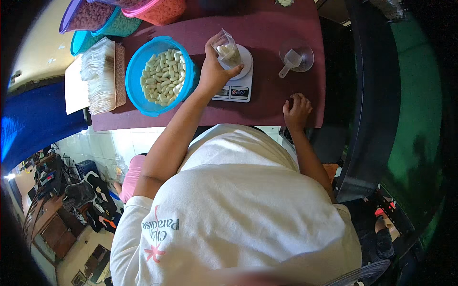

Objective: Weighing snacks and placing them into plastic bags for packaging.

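My left hand (pixel 215 73) is around a clear plastic pouch (pixel 226 40) with several pale oval pieces (pixel 226 53) at its bottom. The pouch is over the round pan of a white digital kitchen scale (pixel 245 62); whether it rests on the pan I cannot tell. Left of that forearm stands a blue plastic tub (pixel 134 96) full of the same cream-coloured oval pieces (pixel 164 77). My right hand (pixel 298 111) lies on the table near its right front edge, fingers loosely bent, holding nothing. Beyond it a clear scoop (pixel 291 60) sits in a round transparent dish (pixel 307 59).
A maroon-covered table (pixel 264 111) carries all this. At its left, a woven basket (pixel 120 77) holds a stack of clear plastic bags (pixel 100 78). Lidded tubs of coloured pieces (pixel 162 10) are piled at the back left. Someone's pink-clothed leg (pixel 131 175) shows below the table.
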{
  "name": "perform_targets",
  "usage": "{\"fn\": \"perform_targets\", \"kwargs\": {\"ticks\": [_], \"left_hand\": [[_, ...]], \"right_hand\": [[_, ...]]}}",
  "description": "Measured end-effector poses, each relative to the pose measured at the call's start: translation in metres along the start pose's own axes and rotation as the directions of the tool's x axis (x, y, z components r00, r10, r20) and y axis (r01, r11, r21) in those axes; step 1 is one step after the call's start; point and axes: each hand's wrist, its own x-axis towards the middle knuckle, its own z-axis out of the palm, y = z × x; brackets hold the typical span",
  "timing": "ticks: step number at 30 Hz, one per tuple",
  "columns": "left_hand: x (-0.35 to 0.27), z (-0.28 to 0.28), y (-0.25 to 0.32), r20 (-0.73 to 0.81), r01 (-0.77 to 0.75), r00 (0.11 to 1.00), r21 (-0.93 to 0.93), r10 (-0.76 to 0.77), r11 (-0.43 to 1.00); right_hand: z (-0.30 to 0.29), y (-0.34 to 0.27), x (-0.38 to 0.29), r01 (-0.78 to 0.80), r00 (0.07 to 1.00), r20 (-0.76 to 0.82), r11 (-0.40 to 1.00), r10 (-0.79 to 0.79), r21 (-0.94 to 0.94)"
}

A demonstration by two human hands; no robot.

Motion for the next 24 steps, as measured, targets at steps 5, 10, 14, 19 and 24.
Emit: {"fn": "perform_targets", "kwargs": {"ticks": [5, 10, 14, 19, 24], "left_hand": [[0.002, 0.004, -0.004, -0.047, -0.028, 0.998, 0.039, 0.03, 0.999], [0.002, 0.007, -0.008, -0.123, 0.12, 0.986, 0.033, -0.116, 0.992], [-0.006, 0.012, -0.019, -0.074, -0.08, 0.993, 0.182, 0.095, 0.98], [-0.014, 0.016, -0.014, -0.1, -0.099, 0.988, 0.19, 0.119, 0.977], [-0.022, 0.011, -0.014, -0.221, -0.131, 0.962, 0.146, 0.162, 0.98]], "right_hand": [[0.002, 0.002, 0.001, 0.012, 1.0, -0.029, 1.0, -0.012, 0.01], [0.002, 0.01, 0.005, 0.002, 0.993, -0.12, 0.988, 0.017, 0.156], [-0.01, 0.008, 0.02, -0.391, 0.887, 0.211, 0.425, 0.41, 0.816], [-0.035, -0.044, 0.063, -0.782, 0.582, 0.801, -0.173, 0.142, 0.599], [-0.028, -0.037, 0.071, -0.743, 0.65, 0.718, 0.009, 0.251, 0.669]]}}
